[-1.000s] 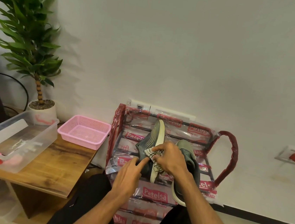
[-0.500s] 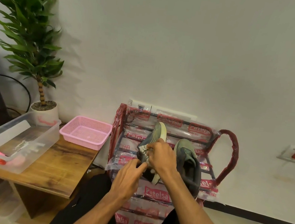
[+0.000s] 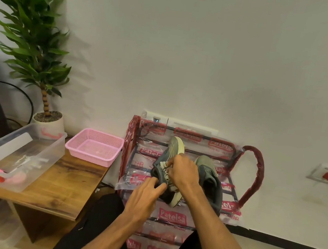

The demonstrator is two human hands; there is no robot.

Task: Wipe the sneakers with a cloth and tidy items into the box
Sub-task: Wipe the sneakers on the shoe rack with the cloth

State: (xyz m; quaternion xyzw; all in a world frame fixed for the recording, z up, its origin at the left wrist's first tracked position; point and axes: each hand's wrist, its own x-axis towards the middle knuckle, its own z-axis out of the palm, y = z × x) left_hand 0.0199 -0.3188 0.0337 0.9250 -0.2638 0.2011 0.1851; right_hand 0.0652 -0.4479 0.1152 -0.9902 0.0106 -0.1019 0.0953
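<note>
Two hands work one shoe here, low in the view above the dark trousers. Nearest, the left hand (image 3: 144, 196) reaches forward with fingers mostly straight, laid against the dark heel end of the tilted sneaker (image 3: 174, 148); it grips nothing and acts only as a brace. Just beyond, the right hand (image 3: 184, 173) is curled tight on the striped cloth (image 3: 164, 170), bunching it against the sneaker's upper, near the collar. The shoe stands on its edge, pale sole facing right, toe pointing away, on the plastic-wrapped rack (image 3: 172, 216). The second sneaker (image 3: 208, 176) sits just beside it, partly hidden by the right forearm. My read is that the wiping is still in hand, and doing it well means firm pressure from the left fingers so the shoe doesn't roll on that slick plastic. Short strokes along the upper and down to the sole edge should help, turning the cloth to a fresh fold as it soils. Watch the neighbour shoe, because a hard push could knock it. Off to the left, the clear box (image 3: 49, 158) waits on the wooden table (image 3: 70, 185), holding a few blurred items. The pink basket (image 3: 88, 155) sits just beyond it, and a potted plant (image 3: 32, 37) stands by the wall.
</note>
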